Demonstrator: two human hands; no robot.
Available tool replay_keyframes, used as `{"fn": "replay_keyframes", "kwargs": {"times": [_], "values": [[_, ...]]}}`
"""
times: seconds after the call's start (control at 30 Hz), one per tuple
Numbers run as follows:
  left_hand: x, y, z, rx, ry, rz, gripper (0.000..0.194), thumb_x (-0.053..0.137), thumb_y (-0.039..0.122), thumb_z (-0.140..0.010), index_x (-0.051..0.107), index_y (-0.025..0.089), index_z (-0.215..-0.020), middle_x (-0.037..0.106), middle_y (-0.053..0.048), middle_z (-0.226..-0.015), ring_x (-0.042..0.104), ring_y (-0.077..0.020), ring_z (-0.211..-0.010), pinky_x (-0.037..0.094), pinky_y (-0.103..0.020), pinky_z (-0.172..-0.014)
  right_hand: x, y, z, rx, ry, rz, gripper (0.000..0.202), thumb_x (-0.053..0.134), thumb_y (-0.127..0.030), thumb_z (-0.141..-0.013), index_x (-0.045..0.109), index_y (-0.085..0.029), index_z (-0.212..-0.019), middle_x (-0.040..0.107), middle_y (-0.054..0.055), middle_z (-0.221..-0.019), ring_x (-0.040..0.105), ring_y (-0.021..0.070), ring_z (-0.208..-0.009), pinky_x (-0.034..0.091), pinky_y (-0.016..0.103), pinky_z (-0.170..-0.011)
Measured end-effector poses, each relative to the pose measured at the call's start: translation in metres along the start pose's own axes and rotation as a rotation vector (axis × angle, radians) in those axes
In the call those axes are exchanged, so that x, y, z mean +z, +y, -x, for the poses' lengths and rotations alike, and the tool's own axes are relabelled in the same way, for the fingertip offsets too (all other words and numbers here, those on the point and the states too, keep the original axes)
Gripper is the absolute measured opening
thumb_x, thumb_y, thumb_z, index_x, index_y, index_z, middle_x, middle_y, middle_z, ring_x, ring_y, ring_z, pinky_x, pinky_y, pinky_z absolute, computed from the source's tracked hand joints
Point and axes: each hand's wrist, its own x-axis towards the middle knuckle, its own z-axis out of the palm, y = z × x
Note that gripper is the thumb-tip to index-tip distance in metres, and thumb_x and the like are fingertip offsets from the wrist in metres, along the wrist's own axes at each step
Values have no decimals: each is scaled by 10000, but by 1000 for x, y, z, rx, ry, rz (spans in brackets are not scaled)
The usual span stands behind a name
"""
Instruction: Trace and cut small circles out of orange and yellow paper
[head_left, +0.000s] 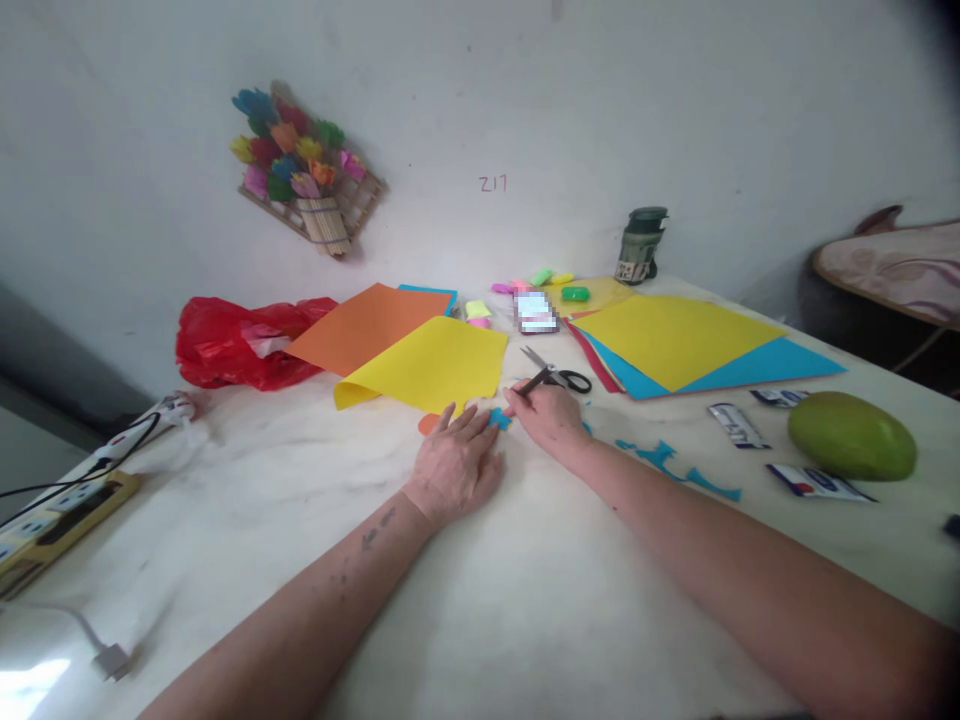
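Note:
My left hand (pixel 457 462) lies flat on the table with its fingers stretched out, at the lower edge of a yellow sheet (pixel 442 365). An orange paper piece (pixel 428 425) shows partly from beneath its fingers. Right beside its fingertips is a small blue paper cutout (pixel 500 419). My right hand (pixel 553 415) is closed around a dark pen (pixel 534 381), close to the cutout; the pen's tip is hard to make out. Scissors (pixel 559 374) with black handles lie just beyond that hand. Blue paper scraps (pixel 667 462) are scattered by my right forearm.
At the back left sit an orange sheet (pixel 375 325) and a red plastic bag (pixel 232 345). Colored sheets (pixel 679 340), a phone (pixel 535 312) and a bottle (pixel 641 245) stand farther back. A green mango (pixel 851 436) with small packets (pixel 739 427) is right; a power strip (pixel 67 520) lies left.

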Motion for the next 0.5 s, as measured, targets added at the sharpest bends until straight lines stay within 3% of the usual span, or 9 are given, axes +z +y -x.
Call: {"fn": "replay_keyframes", "kwargs": {"times": [0.5], "values": [[-1,2,-1,39,37,1,405,407,293,-795,551,130,-1137,563,-113,-1165,443,-252,-1160,194,-454,-1054,3,4,-2,23,37,-27,255,419,-342,-847,619,-216,-752,700,-4,-690,642,162,-790,393,240,-606]]}}
